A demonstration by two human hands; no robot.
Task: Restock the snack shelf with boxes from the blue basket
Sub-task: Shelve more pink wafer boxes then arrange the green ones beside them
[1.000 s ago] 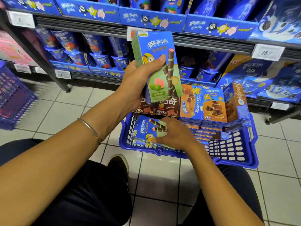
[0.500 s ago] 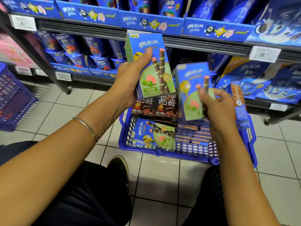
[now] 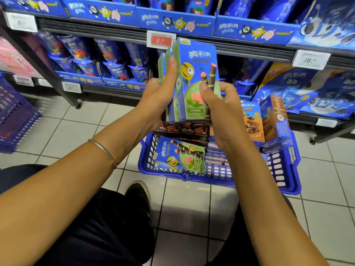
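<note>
The left hand [image 3: 158, 96] and right hand [image 3: 221, 110] clamp several green-and-blue wafer-roll boxes [image 3: 194, 73] together, upright, above the blue basket [image 3: 184, 177] and in front of the snack shelf [image 3: 96, 31]. Held only by that squeeze, a middle box may slide out and drop into the basket if either grip slackens during the reach to the shelf.

The basket [image 3: 184, 177] is set on the floor [image 3: 192, 206] directly before the shelf unit [image 3: 249, 51]. Above the basket's far side, a stack of upright boxes [image 3: 194, 81] is held between the left hand [image 3: 156, 98], at the stack's left, and the right hand [image 3: 221, 114], at its right. Inside the basket, one flat box [image 3: 180, 156] is laid at the near left, and standing boxes [image 3: 272, 120] are located at the far right. A second basket [image 3: 15, 116] is placed well to the left.
</note>
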